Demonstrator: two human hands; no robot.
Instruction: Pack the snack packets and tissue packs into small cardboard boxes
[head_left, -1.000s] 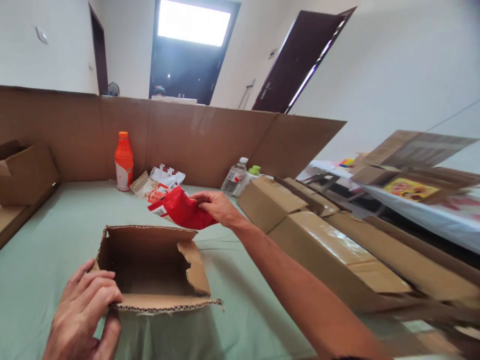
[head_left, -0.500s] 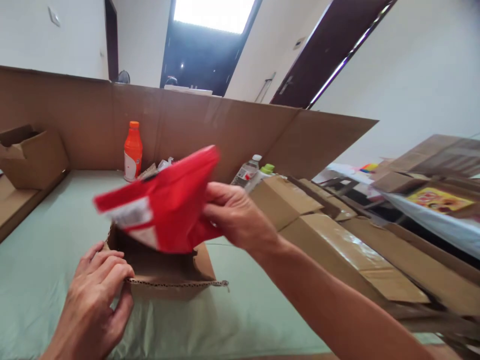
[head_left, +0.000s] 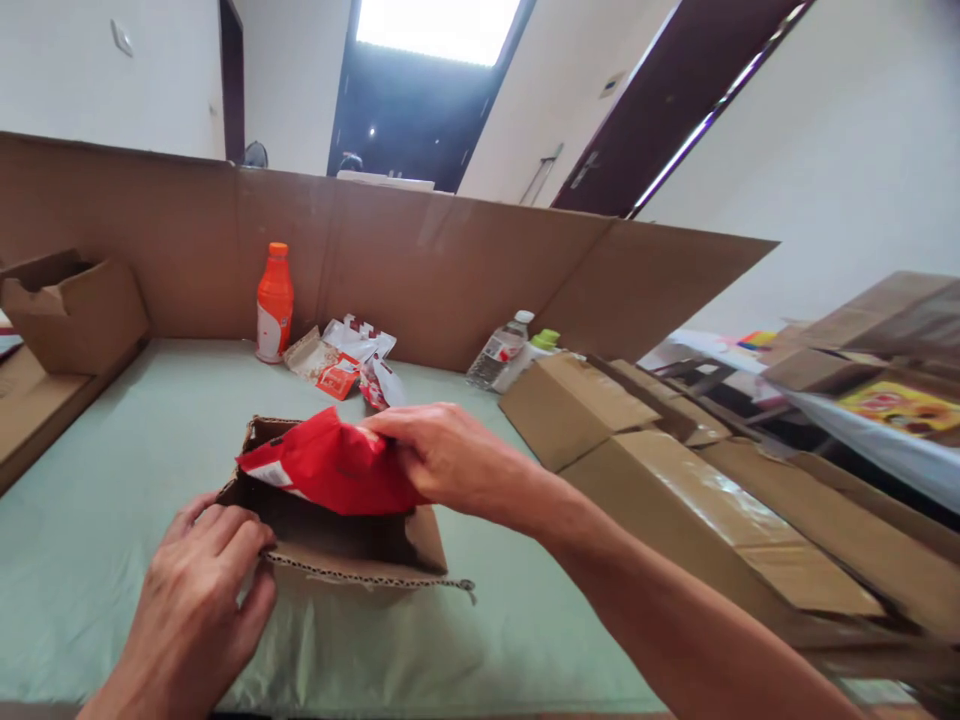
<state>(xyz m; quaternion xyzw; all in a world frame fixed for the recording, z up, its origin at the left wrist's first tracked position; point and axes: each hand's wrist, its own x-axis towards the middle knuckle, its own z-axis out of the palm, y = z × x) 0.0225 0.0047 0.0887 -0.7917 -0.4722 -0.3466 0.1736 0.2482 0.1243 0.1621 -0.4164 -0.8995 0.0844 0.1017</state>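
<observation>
A small cardboard box (head_left: pixel 360 577) lies open at the top on the pale green cloth, its cut edge ragged. My left hand (head_left: pixel 206 590) grips the near left rim, fingers curled over the edge. In my right hand (head_left: pixel 450 455) is a red packet (head_left: pixel 330 465) with a white label, pinched at its right end. The packet is tilted, its left part low in the mouth of the box. The right fingertips are partly hidden behind the packet and hand. Behind the box lie several snack packets (head_left: pixel 356 345), one orange, some white.
An orange bottle (head_left: pixel 275 305) stands near the cardboard wall (head_left: pixel 435 265). A clear bottle (head_left: pixel 501 350) and a green-capped bottle (head_left: pixel 532 355) lean at the back. Cardboard boxes (head_left: pixel 675 510) crowd the right side; another open box (head_left: pixel 79 310) stands at left.
My right hand has lowered the red packet from above the box into its opening. The snack packets behind have come into view. My left hand stays on the rim.
</observation>
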